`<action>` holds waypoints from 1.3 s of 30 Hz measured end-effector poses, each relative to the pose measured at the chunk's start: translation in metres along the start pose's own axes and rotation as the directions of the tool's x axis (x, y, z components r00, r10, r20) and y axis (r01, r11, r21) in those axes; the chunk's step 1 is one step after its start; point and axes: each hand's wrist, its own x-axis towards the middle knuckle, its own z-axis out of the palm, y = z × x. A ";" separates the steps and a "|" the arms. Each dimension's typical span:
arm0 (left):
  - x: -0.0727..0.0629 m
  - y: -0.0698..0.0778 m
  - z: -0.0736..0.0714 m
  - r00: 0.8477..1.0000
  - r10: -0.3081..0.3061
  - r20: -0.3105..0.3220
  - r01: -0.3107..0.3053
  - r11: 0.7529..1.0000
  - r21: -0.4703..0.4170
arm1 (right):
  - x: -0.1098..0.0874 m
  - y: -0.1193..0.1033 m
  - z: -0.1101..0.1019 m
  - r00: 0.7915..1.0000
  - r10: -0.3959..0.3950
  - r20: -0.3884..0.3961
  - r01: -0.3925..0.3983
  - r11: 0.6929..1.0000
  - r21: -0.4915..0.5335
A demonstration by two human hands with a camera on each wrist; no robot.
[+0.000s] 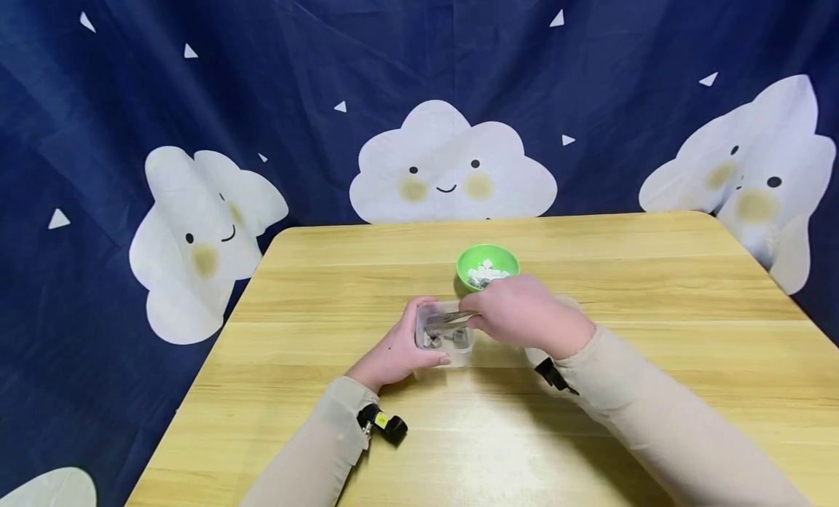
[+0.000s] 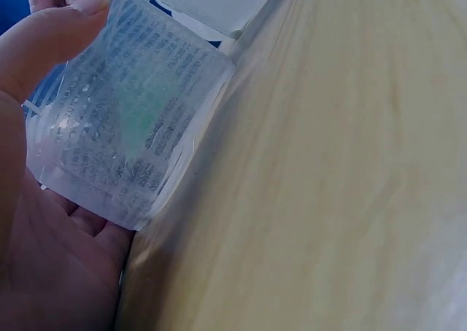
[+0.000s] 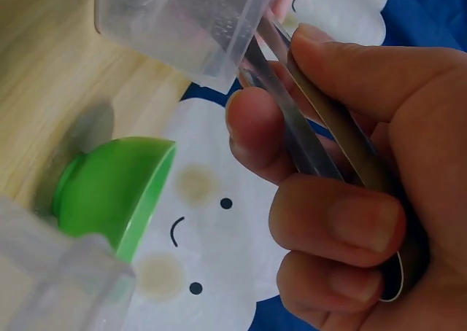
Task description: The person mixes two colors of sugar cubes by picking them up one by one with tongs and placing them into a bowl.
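Note:
My left hand (image 1: pixel 396 350) grips a clear plastic container (image 1: pixel 462 358) from its left side, thumb along the near wall. Held in my right hand (image 1: pixel 524 314) is a pair of metal tongs (image 3: pixel 321 119), whose ends reach down into that container. Some small greyish pieces (image 1: pixel 457 337) lie inside it, near the tong tips. Whether the tips pinch a piece is too small to tell. Just behind the right hand stands a green bowl (image 1: pixel 467 261) with several white and grey pieces (image 1: pixel 486 272) in it.
Another translucent plastic container (image 3: pixel 51 287) stands to the right, mostly hidden under the right wrist in the head view. Everything stands on a light wooden table (image 1: pixel 314 296). A dark blue cloth with clouds (image 1: pixel 452 161) hangs behind the table's far edge.

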 end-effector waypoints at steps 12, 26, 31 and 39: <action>0.001 -0.002 0.001 1.000 0.008 -0.007 -0.008 1.000 0.002 | 0.005 -0.003 0.002 0.999 0.032 0.043 -0.030 0.999 -0.038; 0.000 -0.002 0.001 1.000 0.005 -0.019 -0.004 1.000 0.021 | 0.004 -0.003 -0.002 0.997 0.037 0.072 -0.034 0.998 -0.054; 0.000 -0.002 0.002 1.000 -0.004 -0.013 0.004 1.000 0.019 | 0.005 -0.006 0.001 0.998 0.009 0.063 -0.006 0.999 -0.045; 0.001 -0.001 0.001 1.000 0.004 -0.016 -0.003 1.000 0.025 | 0.007 -0.005 -0.004 0.994 0.044 0.096 -0.040 0.998 -0.043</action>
